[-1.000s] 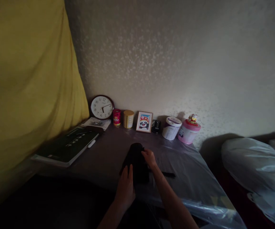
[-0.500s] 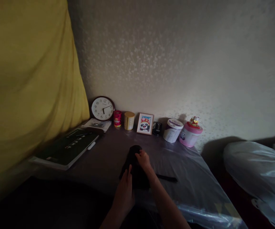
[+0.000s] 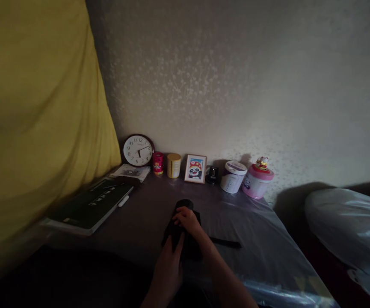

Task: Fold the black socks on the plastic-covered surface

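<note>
A black item with a strap (image 3: 226,243) reaching out to the right lies on the table in front of me; it looks like fabric, but the dim light hides its exact kind. My right hand (image 3: 187,220) rests across its upper part, fingers spread and lying on the surface. Close to its lower left side is my left hand (image 3: 168,263), with fingers stretched forward and apart against the black item (image 3: 184,202).
Plastic film covers the table (image 3: 152,205). Along the wall stand a clock (image 3: 139,149), a red can (image 3: 158,164), a yellow can (image 3: 173,166), a framed panda picture (image 3: 195,169) and two tubs (image 3: 233,177). A green book (image 3: 91,205) lies left, beside a yellow curtain (image 3: 43,107).
My right hand has gone from a pinch at the item's upper right to spread fingers lying over its top, slightly left. My left fingers have parted. The view has shifted slightly.
</note>
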Demonstrator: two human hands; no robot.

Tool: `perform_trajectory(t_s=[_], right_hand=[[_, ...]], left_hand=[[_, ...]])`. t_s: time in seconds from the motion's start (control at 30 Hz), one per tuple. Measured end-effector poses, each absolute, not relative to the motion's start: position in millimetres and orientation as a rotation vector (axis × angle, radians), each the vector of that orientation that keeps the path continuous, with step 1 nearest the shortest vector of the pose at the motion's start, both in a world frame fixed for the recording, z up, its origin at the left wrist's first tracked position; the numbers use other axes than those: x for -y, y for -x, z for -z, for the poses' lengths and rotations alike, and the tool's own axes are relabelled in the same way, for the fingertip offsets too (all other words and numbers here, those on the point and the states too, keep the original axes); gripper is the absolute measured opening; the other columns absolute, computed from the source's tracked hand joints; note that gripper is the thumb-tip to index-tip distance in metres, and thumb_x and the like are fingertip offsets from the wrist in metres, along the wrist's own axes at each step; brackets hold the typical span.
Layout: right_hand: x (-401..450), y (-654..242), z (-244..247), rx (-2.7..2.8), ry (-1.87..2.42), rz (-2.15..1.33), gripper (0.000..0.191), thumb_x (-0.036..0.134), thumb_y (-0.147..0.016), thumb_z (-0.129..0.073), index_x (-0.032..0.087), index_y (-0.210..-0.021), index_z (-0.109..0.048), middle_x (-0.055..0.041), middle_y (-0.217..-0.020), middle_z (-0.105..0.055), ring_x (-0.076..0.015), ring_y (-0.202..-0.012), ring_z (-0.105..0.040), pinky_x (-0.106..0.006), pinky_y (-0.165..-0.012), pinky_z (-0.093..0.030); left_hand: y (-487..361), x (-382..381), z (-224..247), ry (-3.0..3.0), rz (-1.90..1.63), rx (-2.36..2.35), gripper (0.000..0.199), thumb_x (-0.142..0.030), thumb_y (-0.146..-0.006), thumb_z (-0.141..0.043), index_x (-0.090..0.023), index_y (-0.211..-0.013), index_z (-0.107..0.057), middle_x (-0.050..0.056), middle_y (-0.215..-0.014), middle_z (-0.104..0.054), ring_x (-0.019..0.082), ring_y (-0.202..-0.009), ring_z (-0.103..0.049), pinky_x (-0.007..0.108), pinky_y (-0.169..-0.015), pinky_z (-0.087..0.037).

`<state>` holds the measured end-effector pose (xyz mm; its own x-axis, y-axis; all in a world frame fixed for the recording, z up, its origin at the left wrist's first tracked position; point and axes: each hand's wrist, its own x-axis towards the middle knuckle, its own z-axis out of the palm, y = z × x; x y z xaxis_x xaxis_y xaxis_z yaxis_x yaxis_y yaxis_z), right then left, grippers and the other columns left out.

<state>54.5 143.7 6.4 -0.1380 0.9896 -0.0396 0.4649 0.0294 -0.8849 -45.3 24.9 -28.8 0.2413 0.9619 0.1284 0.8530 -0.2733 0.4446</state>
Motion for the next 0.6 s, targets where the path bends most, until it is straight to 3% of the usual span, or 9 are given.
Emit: perform_trajectory(t_s=[0.1,0.17,0.23,0.37,0.47,0.6], right_hand=[[-129,-62,-9,1.644,1.277,-1.132,0.024,0.017,-0.079,-0.046,0.016,-0.101,-0.056,-0.0016,-0.077,-0.069,-0.0125,-0.066,-0.065,-0.022,-0.058,-0.049],[-111,-66,-10,1.7,1.18,-1.0,0.021,0.024,-0.083,-0.045,0.019,-0.098,-0.06,-0.002,-0.083,-0.069,-0.0137,-0.075,-0.065,-0.025,-0.069,-0.051],[-93,-69,-8,1.8,1.118,-0.736,0.022,0.029,-0.086,-0.045,0.022,-0.094,-0.064,-0.003,-0.095,-0.068,-0.0152,-0.092,-0.062,-0.028,-0.083,-0.047],[-79,-76,6,2.027,1.029,-0.454,0.026,0.025,-0.089,-0.043,0.025,-0.106,-0.062,-0.0044,-0.114,-0.063,-0.0169,-0.113,-0.051,-0.037,-0.101,-0.034],[-98,-79,16,2.156,1.043,-0.373,0.029,0.023,-0.091,-0.039,0.024,-0.11,-0.061,-0.0038,-0.117,-0.062,-0.0176,-0.122,-0.044,-0.043,-0.107,-0.023],[-143,-83,24,2.207,1.114,-0.309,0.03,0.024,-0.092,-0.037,0.025,-0.106,-0.063,-0.0027,-0.113,-0.065,-0.017,-0.121,-0.044,-0.044,-0.107,-0.019]], left_hand=[[44,-25,35,-2.24,-0.592,-1.718,0.073,0.0,-0.071,-0.033,-0.019,-0.14,-0.016,0.016,-0.144,-0.026,0.025,-0.131,-0.029,0.039,-0.101,-0.036],[45,-26,40,-2.233,-0.602,-1.718,0.071,-0.001,-0.072,-0.031,-0.017,-0.14,-0.018,0.016,-0.143,-0.029,0.024,-0.13,-0.032,0.039,-0.101,-0.037],[46,-28,46,-2.211,-0.599,-1.719,0.067,-0.003,-0.073,-0.03,-0.014,-0.138,-0.022,0.016,-0.141,-0.032,0.023,-0.128,-0.035,0.039,-0.101,-0.036],[47,-29,54,-2.172,-0.66,-1.713,0.062,-0.007,-0.075,-0.029,-0.014,-0.136,-0.026,0.014,-0.141,-0.033,0.022,-0.129,-0.034,0.039,-0.104,-0.033],[46,-29,51,-2.151,-0.64,-1.698,0.063,-0.007,-0.075,-0.029,-0.01,-0.137,-0.021,0.015,-0.142,-0.031,0.021,-0.13,-0.032,0.037,-0.105,-0.032],[46,-28,42,-2.127,-0.55,-1.7,0.068,-0.006,-0.073,-0.031,-0.006,-0.139,-0.014,0.017,-0.143,-0.028,0.021,-0.131,-0.031,0.036,-0.106,-0.03]])
